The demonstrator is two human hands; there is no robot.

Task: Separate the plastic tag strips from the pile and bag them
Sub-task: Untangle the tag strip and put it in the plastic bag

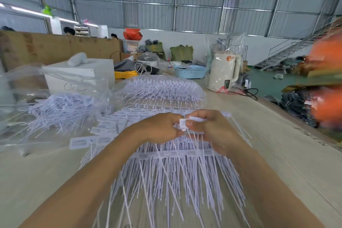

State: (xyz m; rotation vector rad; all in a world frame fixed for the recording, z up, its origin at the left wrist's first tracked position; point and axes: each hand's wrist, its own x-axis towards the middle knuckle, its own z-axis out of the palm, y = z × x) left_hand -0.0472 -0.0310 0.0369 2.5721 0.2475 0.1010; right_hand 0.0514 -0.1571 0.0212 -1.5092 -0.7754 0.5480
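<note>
A broad pile of white plastic tag strips (166,176) lies on the table in front of me, their thin tails fanning toward me. My left hand (159,127) and my right hand (209,131) meet above the pile's far edge. Both pinch the white head end of one tag strip (183,123) between fingers and thumbs. A clear bag (61,109) holding loose strips lies open at the left. A second clear bag (162,87) packed with strips sits behind the pile.
A white box (79,74) stands at the back left. A cream kettle in plastic wrap (224,72) and a blue basket (190,71) stand at the back. The table's right edge (296,116) drops to a green floor with orange bundles (327,83).
</note>
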